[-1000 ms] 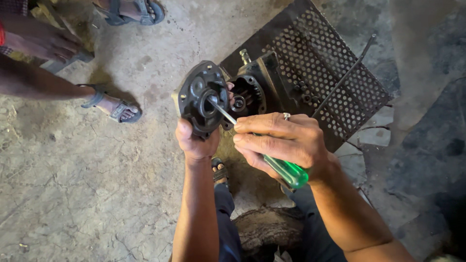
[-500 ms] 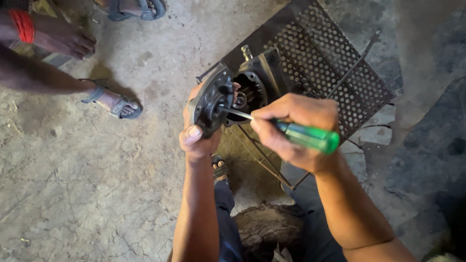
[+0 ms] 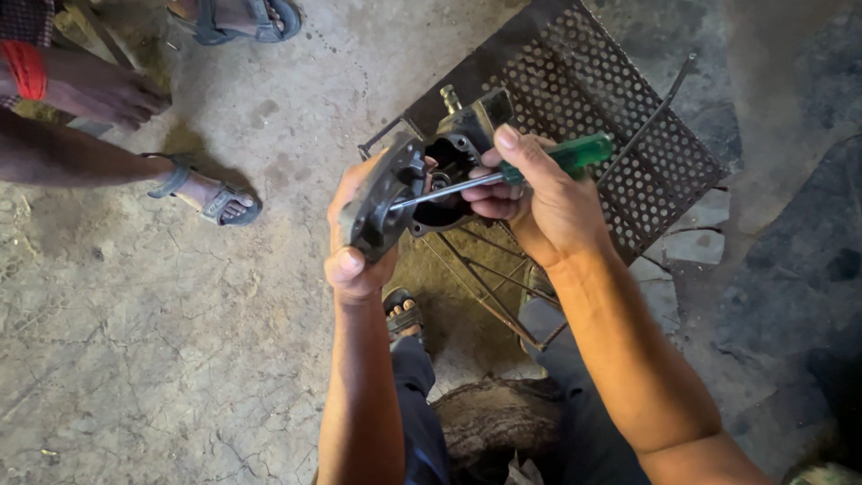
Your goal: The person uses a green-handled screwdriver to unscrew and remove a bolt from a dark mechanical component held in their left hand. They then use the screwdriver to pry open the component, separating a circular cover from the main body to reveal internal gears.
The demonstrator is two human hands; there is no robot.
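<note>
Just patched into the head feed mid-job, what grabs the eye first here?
At centre, the left hand grips a dark metal cover plate while the right hand drives a green-handled screwdriver into it. Just behind sits a dark housing on a perforated metal stand. At upper left, another person's sandalled foot rests on the cracked concrete floor.

Perforated metal grate (image 3: 628, 117) on cracked concrete floor (image 3: 162, 359); bystander's sandalled foot (image 3: 211, 196) nearby.

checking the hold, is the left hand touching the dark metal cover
Touching. The head view shows the left hand wrapped around the dark metal cover, thumb pressed on its lower edge and fingers behind its top, with no gap.
</note>
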